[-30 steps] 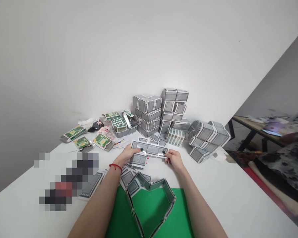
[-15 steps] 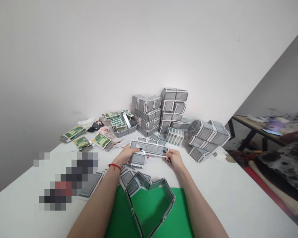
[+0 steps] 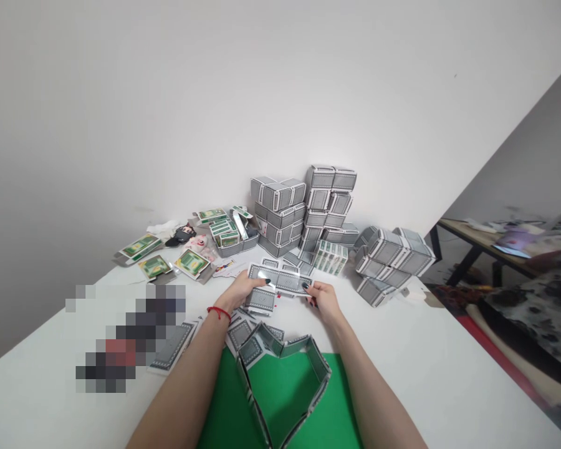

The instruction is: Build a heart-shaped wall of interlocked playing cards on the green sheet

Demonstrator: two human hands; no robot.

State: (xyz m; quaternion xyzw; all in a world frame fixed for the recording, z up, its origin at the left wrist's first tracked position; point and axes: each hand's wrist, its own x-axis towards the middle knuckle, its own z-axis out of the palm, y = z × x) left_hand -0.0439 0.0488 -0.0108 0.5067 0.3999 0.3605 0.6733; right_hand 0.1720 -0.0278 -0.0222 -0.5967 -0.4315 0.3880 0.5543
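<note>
Both my hands hold a strip of grey-backed playing cards joined end to end, level above the white table. My left hand, with a red string on its wrist, pinches the strip's left end. My right hand grips the right end, dark nails on top. A single grey card hangs or lies just under the left hand. In front of me an open ring of joined cards stands on edge upon a green sheet.
Stacks of grey card blocks rise against the wall, with more blocks to the right. Green card boxes and a small tray lie at the left. Loose cards lie near my left forearm. Another table stands far right.
My hands have drawn slightly closer together, so the card strip looks a little shorter; the view has shifted a little. Nothing else has moved.
</note>
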